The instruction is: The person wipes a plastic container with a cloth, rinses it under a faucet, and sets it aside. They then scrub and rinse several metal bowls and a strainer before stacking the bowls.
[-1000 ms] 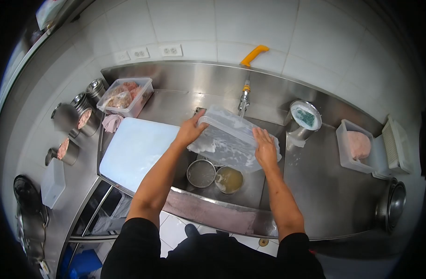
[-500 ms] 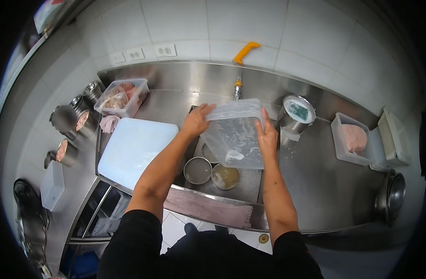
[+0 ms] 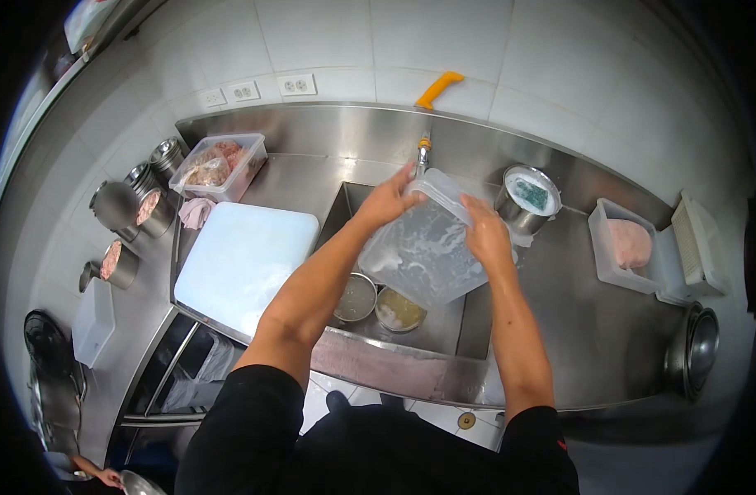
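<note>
Over the sink [image 3: 474, 326], I hold a clear plastic container [image 3: 427, 247] tilted, with whitish suds streaked across it. My left hand [image 3: 388, 200] is closed on its upper left edge, close to the faucet [image 3: 423, 155]. On the upper right edge, my right hand [image 3: 487, 233] grips with the thumb and fingers. Below the container, in the sink, are a round metal pan [image 3: 357, 299] and another round pan with cloudy yellowish liquid [image 3: 399, 309]. A metal pot [image 3: 522, 219] to the right holds suds and a green scouring pad [image 3: 531, 195].
A white cutting board [image 3: 246, 260] lies left of the sink, near a tub of raw meat [image 3: 217, 169]. Another tub with pink meat [image 3: 630, 243] stands right. Metal bowls [image 3: 693, 351] lean at the right edge. Another person's hand [image 3: 110, 477] touches a metal vessel [image 3: 139, 484] at lower left.
The container has turned clockwise and shifted right in my hands. My left hand moved up and right toward the faucet. Another person's hand has come into view at lower left.
</note>
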Tool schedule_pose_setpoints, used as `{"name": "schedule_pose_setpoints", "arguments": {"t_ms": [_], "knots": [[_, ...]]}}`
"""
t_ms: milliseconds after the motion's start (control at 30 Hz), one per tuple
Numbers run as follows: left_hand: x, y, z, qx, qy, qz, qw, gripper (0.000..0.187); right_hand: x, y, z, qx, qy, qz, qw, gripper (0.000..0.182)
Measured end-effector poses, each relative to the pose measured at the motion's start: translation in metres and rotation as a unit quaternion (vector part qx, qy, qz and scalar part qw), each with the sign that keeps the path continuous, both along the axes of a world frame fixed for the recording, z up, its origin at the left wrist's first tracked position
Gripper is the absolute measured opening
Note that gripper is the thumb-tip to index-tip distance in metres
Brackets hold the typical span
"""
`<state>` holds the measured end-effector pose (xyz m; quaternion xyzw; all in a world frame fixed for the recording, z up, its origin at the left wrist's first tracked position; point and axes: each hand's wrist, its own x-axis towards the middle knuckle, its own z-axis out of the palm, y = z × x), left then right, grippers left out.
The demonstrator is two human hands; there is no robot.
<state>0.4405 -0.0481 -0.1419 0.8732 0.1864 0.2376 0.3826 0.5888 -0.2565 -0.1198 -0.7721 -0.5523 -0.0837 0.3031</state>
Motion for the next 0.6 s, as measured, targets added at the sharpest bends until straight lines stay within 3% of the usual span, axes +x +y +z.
{"name": "schedule_pose_setpoints", "arguments": {"t_ms": [133, 233, 433, 533, 600], "knots": [[-0.019, -0.001, -0.025, 0.0, 0.069, -0.012, 0.998, 0.065, -0.005, -0.021, -0.017, 0.089, -0.001, -0.014, 0.996, 0.061], [-0.004, -0.003, -0.014, -0.027, 0.131, 0.055, 0.99, 0.058, -0.019, -0.017, -0.021, 0.099, 0.052, -0.028, 0.993, 0.059], [0.012, 0.0, -0.001, 0.065, 0.064, -0.026, 0.996, 0.052, -0.002, -0.003, -0.012, 0.194, 0.145, -0.027, 0.97, 0.057], [-0.019, 0.038, -0.03, 0.209, 0.044, 0.01, 0.977, 0.051, 0.005, -0.023, -0.014, 0.236, 0.154, -0.021, 0.959, 0.059], [-0.041, 0.053, -0.024, 0.208, 0.099, 0.053, 0.972, 0.049, 0.011, -0.035, -0.023, 0.249, 0.166, -0.009, 0.954, 0.063]]}}
